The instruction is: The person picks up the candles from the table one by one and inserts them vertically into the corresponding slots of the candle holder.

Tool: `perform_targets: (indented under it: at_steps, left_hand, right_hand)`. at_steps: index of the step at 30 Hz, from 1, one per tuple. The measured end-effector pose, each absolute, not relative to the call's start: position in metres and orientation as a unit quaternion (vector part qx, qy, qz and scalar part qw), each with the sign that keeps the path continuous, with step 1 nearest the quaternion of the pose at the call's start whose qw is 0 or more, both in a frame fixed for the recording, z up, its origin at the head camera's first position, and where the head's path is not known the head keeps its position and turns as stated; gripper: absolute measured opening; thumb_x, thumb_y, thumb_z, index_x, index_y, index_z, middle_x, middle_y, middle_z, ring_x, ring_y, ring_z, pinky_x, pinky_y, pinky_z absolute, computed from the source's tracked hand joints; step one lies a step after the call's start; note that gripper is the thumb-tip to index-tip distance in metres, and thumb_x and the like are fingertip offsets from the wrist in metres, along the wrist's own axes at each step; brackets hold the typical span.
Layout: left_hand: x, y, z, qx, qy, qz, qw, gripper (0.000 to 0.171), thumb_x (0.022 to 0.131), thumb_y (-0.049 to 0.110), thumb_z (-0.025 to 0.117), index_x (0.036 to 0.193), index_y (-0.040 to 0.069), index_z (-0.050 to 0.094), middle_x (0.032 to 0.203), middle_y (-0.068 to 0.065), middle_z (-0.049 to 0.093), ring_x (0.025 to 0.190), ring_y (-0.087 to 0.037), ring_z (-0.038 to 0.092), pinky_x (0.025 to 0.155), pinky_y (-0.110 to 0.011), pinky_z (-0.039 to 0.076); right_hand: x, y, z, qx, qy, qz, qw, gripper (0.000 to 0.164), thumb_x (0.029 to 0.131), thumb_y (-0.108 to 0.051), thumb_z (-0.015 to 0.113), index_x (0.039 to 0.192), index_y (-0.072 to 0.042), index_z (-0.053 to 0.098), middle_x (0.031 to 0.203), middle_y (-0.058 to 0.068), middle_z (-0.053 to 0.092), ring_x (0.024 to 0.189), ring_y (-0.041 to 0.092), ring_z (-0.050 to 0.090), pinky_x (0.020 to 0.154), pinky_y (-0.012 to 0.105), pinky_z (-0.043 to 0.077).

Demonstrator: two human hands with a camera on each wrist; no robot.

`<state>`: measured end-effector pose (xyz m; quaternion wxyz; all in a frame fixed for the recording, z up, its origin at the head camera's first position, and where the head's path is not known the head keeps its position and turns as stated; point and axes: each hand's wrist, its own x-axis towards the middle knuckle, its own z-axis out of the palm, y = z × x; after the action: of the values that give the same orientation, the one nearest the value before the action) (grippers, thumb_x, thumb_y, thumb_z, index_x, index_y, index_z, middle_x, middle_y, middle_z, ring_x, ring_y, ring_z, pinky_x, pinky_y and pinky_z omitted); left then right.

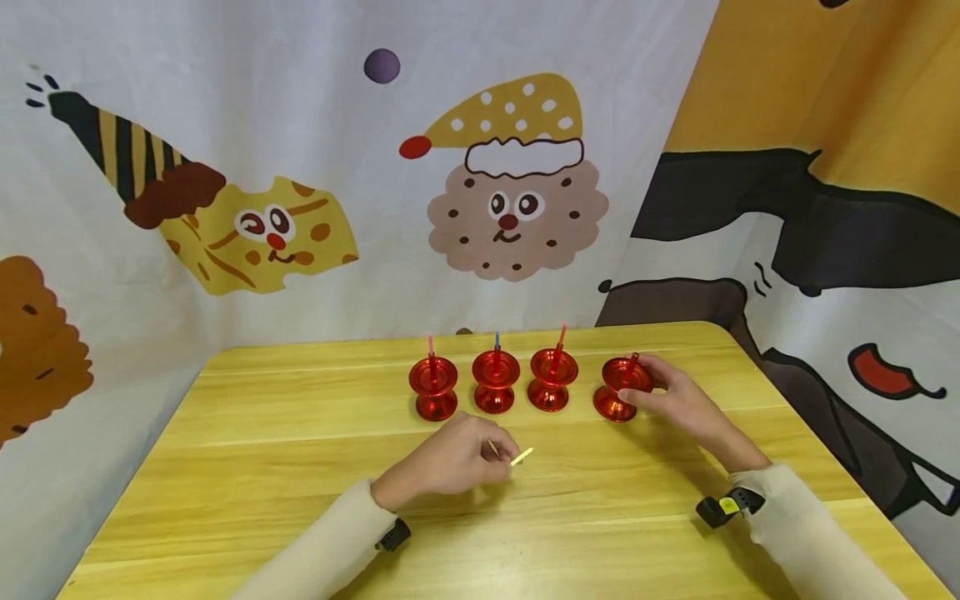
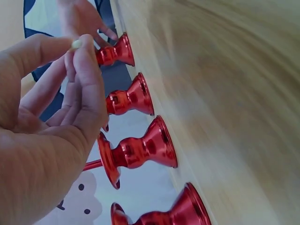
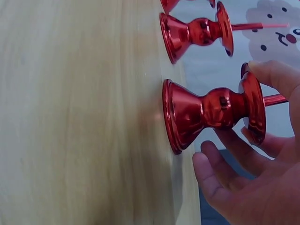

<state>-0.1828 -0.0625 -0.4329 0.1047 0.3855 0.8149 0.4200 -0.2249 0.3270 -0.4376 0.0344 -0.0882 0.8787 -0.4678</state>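
My left hand (image 1: 465, 454) pinches a thin pale yellow candle (image 1: 522, 456) between thumb and fingertips, over the table in front of the holders. In the left wrist view only the candle's pale end (image 2: 77, 44) shows at the fingertips. My right hand (image 1: 678, 402) grips the top dish of the rightmost shiny red candle holder (image 1: 615, 406), thumb on the near rim and other fingers round the far side. This holder leans slightly to the right in the head view. A short red tube (image 3: 275, 99) rises from its dish, with no candle showing above it.
Left of the gripped holder stand three matching holders in a row: one with a pink candle (image 1: 431, 345), one with a blue candle (image 1: 497, 340), one with a red-pink candle (image 1: 562, 335). A patterned curtain (image 1: 300, 83) hangs behind the wooden table (image 1: 285, 400).
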Motion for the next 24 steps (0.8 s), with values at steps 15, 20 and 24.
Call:
perform_targets:
  at_steps: [15,20,24]
  left_hand:
    - [-0.197,-0.029,-0.420,0.349,0.785,0.505,0.080,0.008,0.097,0.003,0.083,0.103,0.007,0.080,0.092,0.005,0.077,0.084,-0.004,0.071,0.077,-0.025,0.061]
    - [-0.201,-0.017,-0.417,0.338,0.782,0.522,0.042,0.006,0.099,0.006,0.083,0.102,0.010,0.080,0.089,0.011,0.075,0.082,-0.004,0.070,0.076,-0.025,0.060]
    - [-0.205,-0.008,-0.413,0.338,0.778,0.530,0.017,0.004,0.101,0.010,0.081,0.104,0.010,0.078,0.091,0.010,0.074,0.084,-0.005,0.068,0.077,-0.025,0.059]
  right_hand:
    - [-0.208,0.304,-0.435,-0.132,0.885,-0.446,0.037,0.067,0.099,-0.022,0.085,0.153,0.006,0.055,0.141,0.022,0.068,0.131,0.042,0.062,0.096,0.028,0.055]
    - [-0.202,0.297,-0.434,-0.150,0.880,-0.448,0.038,0.064,0.098,-0.020,0.086,0.150,0.005,0.059,0.138,0.019,0.070,0.127,0.039,0.065,0.093,0.031,0.058]
    - [-0.198,0.291,-0.433,-0.161,0.871,-0.462,0.050,0.063,0.097,-0.019,0.087,0.149,0.004,0.059,0.137,0.019,0.070,0.124,0.037,0.066,0.091,0.030,0.060]
